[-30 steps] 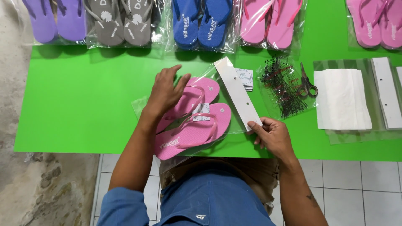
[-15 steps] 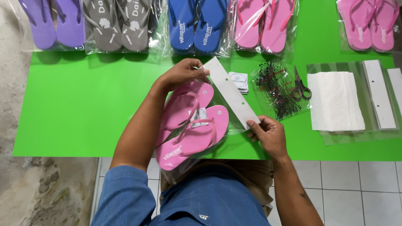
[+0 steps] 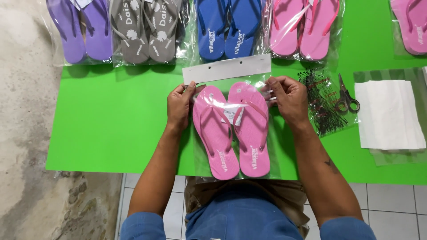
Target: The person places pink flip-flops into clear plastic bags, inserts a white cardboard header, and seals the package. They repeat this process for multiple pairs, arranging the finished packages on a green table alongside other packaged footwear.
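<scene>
Both hands pinched the top corners of the clear bag with the pink flip-flops point(image 3: 235, 129): left hand point(image 3: 179, 104) on its left edge, right hand point(image 3: 288, 98) on its right. The white header card point(image 3: 227, 69) sat just above the flip-flops, scissors point(image 3: 344, 95) off to their right.

The pair of pink foam-like flip-flops point(image 3: 235, 129) looks matt inside a glossy, crinkled clear plastic bag point(image 3: 275, 153), topped by a smooth white card header strip point(image 3: 227, 69). The bright green table cover point(image 3: 111, 120) is smooth and matt. The small scissors point(image 3: 344, 95) show shiny metal blades.
</scene>
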